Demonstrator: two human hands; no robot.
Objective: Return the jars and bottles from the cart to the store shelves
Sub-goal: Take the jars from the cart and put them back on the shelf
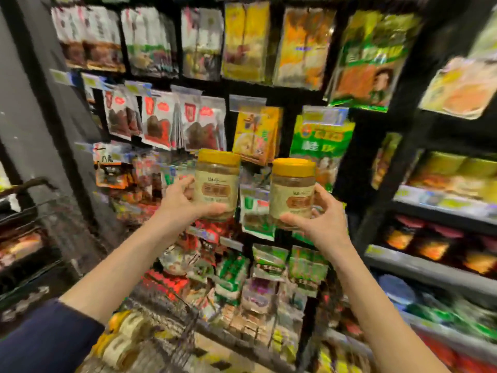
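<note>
Jars: 2, upright, clear with yellow lids and beige labels; left jar [216, 184] and right jar [291, 189] are held in the air side by side, apart, in front of the hanging packets [199, 125].
Hands: 2; left hand [178, 200] grips the left jar, right hand [322, 219] grips the right jar.
Fingers: on each hand curled round the jar's outer side, thumb under its base.
Cart [166, 313]: 1, wire, bottom left below the left arm, holding blurred goods.
Shelves [430, 267]: 3 tiers show on the right, stocked.
Sleeve [40, 340]: 1, dark blue, on the left arm.
</note>
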